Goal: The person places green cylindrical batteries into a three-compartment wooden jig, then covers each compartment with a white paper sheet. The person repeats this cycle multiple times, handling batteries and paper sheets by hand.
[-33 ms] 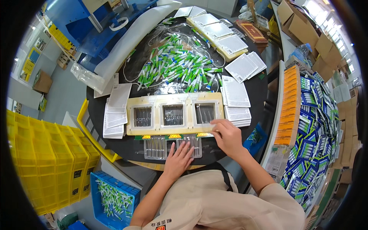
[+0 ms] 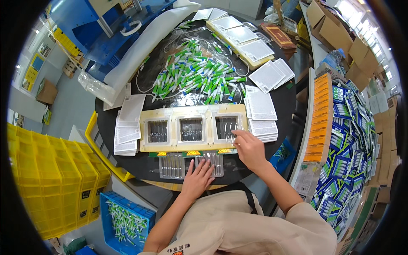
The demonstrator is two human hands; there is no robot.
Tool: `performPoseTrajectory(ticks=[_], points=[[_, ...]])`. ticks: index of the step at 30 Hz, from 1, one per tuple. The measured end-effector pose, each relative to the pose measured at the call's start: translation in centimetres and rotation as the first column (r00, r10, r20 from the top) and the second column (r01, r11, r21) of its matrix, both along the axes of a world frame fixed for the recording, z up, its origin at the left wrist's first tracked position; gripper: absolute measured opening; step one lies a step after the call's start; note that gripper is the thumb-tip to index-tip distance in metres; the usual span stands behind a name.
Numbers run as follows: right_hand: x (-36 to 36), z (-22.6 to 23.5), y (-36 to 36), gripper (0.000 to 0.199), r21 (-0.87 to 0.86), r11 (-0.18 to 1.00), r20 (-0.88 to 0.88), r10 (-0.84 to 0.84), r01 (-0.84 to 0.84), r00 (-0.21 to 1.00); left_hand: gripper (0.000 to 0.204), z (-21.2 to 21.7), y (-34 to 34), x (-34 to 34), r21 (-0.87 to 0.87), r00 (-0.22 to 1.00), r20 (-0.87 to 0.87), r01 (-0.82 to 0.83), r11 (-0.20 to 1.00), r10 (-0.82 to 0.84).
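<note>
Crates of translucent yellow plastic (image 2: 55, 178) stand stacked well to the left of our landmark, the cream three-window frame (image 2: 174, 148). Nearer to it, below its left end, we see a blue crate (image 2: 151, 219) filled with small tubes. Just beside the frame's left end lie overlapping white cards (image 2: 131, 111). The frame lies flat near the front of a round black table (image 2: 285, 110), with clear ribbed plastic showing in its windows. Against its front edge sit clear blister trays (image 2: 172, 165). Our left hand (image 2: 198, 175) rests palm down at these trays, in front of the frame's middle, fingers slightly spread. Behind the frame spreads a loose heap of green-and-white tubes (image 2: 195, 72). Our right hand (image 2: 250, 149) is at the frame's right window, thumb and forefinger close together; we cannot tell whether they pinch the clear plastic there. Just past the frame's right end we find more white cards (image 2: 261, 104), stacked and fanned. Well to the frame's right, off the table, lies a big pile of blue-and-green blister packs (image 2: 340, 170).
</note>
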State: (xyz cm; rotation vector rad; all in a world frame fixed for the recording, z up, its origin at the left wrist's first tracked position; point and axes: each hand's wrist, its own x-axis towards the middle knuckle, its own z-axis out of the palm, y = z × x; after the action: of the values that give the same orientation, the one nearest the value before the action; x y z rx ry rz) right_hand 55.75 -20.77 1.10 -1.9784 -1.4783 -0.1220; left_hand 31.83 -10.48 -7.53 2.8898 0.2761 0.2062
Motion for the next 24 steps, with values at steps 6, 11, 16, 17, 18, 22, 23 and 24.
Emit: performPoseTrajectory(ticks=[6,11,16,17,18,22,23,24], points=[[2.1,-6.8,1.6,0.015,-0.195,0.978,0.065,0.095,-0.081,0.993,0.050,1.8,2.0,0.4,-0.131,0.992,-0.075,0.087,0.988,-0.097],[3.6,-5.9,2.0,0.029,-0.225,0.949,-0.285,0.152,-0.220,0.946,0.028,5.6,10.6,1.4,-0.286,0.955,0.291,0.028,0.958,0.059],[3.0,-5.4,3.8,0.035,-0.142,0.960,-0.487,0.146,-0.243,0.861,0.012,5.4,25.9,5.9,-0.566,0.722,0.327,-0.366,0.738,0.609],[2.8,-5.5,4.0,0.032,-0.067,0.976,-0.507,0.144,-0.206,0.850,0.017,4.9,28.8,6.9,-0.535,0.740,0.181,-0.479,0.696,0.648],[2.4,-5.6,4.1,0.029,-0.105,0.990,-0.561,0.022,-0.098,0.828,0.023,4.3,31.4,8.0,-0.496,0.743,0.072,-0.552,0.671,0.665],[1.8,-6.4,4.8,0.041,-0.051,0.902,-0.297,-0.424,0.429,0.856,0.041,1.4,37.3,13.5,-0.269,0.739,-0.064,-0.660,0.701,0.671],[1.5,-6.7,5.2,0.054,-0.086,0.886,-0.233,-0.462,0.455,0.856,0.041,0.8,37.8,14.2,-0.249,0.773,-0.046,-0.622,0.742,0.632],[0.8,-6.9,5.4,0.065,-0.188,0.860,-0.134,-0.502,0.475,0.854,0.041,0.3,38.2,14.6,-0.221,0.792,-0.052,-0.603,0.766,0.609]])
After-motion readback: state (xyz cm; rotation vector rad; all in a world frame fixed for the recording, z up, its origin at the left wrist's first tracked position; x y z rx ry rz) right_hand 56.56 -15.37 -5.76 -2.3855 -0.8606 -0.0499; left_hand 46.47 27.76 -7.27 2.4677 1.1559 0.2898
